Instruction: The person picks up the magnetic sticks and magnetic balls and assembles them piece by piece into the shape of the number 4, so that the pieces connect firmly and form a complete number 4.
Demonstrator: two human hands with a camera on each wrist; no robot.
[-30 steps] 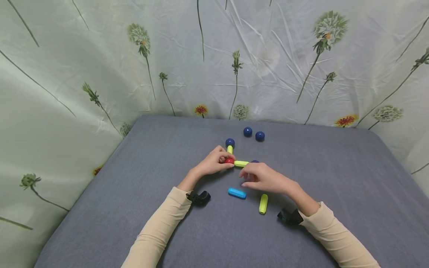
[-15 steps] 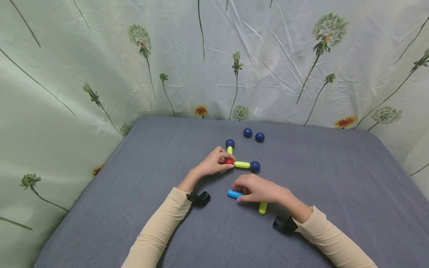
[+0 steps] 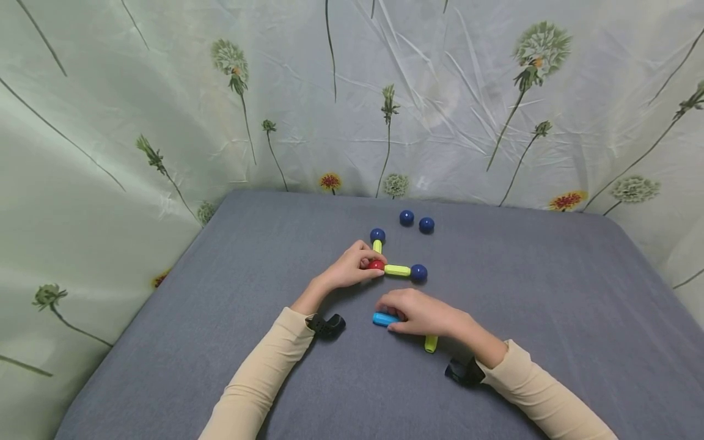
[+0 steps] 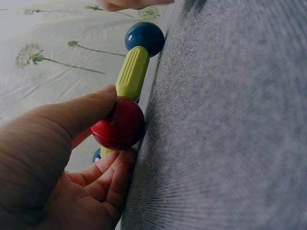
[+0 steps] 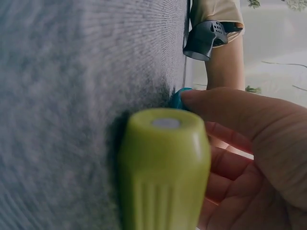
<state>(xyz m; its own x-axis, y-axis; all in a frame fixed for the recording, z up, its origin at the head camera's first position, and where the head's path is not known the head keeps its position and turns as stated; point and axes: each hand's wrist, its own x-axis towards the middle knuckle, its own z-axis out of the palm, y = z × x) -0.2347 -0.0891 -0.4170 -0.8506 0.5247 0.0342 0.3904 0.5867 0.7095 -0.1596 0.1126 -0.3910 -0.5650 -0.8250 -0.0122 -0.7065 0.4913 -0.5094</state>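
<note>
My left hand (image 3: 352, 266) pinches a red ball (image 4: 122, 125) between thumb and fingers. Joined to that ball are two yellow-green rods, one running right (image 3: 397, 270) and one running away from me (image 3: 377, 245). Each ends in a blue ball, the right one (image 3: 418, 272) and the far one (image 3: 377, 235). Closer to me, my right hand (image 3: 420, 311) pinches a light blue rod (image 3: 383, 319) lying on the grey surface; the hand covers its right end. Partly under that hand lies a loose yellow-green rod (image 5: 165, 172) with a pale metallic disc in its end.
Two loose blue balls, a left one (image 3: 406, 217) and a right one (image 3: 426, 225), lie toward the back of the grey cloth-covered surface (image 3: 550, 293). A curtain with a dandelion print (image 3: 308, 140) hangs behind it.
My right hand has come toward me and left from beside the right blue ball, and has taken hold of the light blue rod. The left hand has stayed on the red ball.
</note>
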